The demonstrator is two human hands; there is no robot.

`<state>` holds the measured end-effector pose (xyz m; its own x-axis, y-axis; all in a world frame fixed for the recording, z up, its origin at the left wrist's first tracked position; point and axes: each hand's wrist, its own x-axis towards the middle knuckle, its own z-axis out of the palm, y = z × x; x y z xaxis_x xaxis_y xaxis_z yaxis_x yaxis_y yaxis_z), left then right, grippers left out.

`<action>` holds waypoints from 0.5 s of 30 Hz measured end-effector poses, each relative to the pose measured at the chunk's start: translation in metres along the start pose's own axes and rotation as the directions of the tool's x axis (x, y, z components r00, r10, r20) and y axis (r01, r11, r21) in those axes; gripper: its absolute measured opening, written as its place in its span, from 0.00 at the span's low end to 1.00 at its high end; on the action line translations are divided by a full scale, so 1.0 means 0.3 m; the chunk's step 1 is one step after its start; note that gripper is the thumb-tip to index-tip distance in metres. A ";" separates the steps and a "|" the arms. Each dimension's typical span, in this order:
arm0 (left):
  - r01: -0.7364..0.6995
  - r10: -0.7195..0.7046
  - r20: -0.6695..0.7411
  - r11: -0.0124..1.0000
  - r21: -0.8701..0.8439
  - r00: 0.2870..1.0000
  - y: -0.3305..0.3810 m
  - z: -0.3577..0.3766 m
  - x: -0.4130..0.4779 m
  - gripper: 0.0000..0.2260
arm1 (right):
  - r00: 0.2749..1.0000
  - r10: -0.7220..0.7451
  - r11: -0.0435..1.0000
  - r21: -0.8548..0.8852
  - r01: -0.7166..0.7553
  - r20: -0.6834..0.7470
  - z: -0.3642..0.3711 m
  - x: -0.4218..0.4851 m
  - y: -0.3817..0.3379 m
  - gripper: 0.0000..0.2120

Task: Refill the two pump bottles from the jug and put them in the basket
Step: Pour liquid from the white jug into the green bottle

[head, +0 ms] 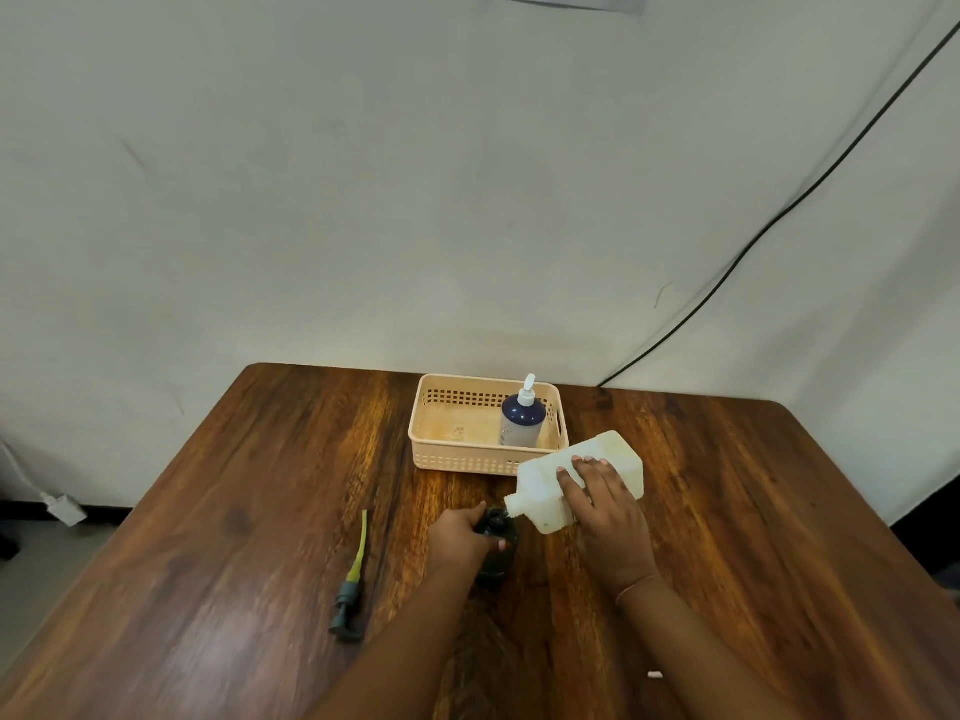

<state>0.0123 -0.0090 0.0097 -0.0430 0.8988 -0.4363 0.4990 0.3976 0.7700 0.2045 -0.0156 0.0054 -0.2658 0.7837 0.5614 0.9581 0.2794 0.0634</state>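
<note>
pour line: your right hand (pixel 605 504) has the white jug (pixel 582 480) tipped over, long axis running from the far right down toward you and left, spout touching or just over the open mouth of the dark bottle (pixel 497 543). That mouth-to-spout lineup is the whole game right now.
right grip: fingers wrapped over the top of the jug, clamped on it.
left grip: your left hand (pixel 460 537) is curled round the dark bottle's neck, holding it upright near the middle of the desk (pixel 260 511). It's the nearer hand for the basket move later, I'd guess.
flow: can't tell if anything's actually coming out, too blurry at the spout.
dark bottle: pump's off, fill level hidden by your hand.
loose pump (pixel 350 589): lying flat toward the desk's left side, tube pointing away from you, well apart from the bottle.
basket (pixel 467 459): by the far edge, holds the blue bottle (pixel 522 420) upright in its right end with pump on; left half looks bare.
progress: one down, second mid-refill, I reckon.
</note>
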 end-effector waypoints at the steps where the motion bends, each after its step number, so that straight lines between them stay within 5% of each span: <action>1: 0.003 -0.003 0.002 1.000 0.004 1.000 0.002 -0.001 -0.001 0.29 | 1.000 -0.003 1.000 -0.002 0.003 0.001 0.000 0.001 0.001 0.32; 15: -0.007 0.007 0.016 1.000 0.029 1.000 0.008 0.000 0.003 0.28 | 0.999 -0.035 0.999 -0.031 0.034 -0.014 -0.016 0.016 0.010 0.32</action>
<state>0.0134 -0.0072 0.0111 -0.0256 0.8984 -0.4385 0.5241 0.3856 0.7594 0.2068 -0.0137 0.0123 -0.2971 0.7657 0.5705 0.9514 0.2884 0.1083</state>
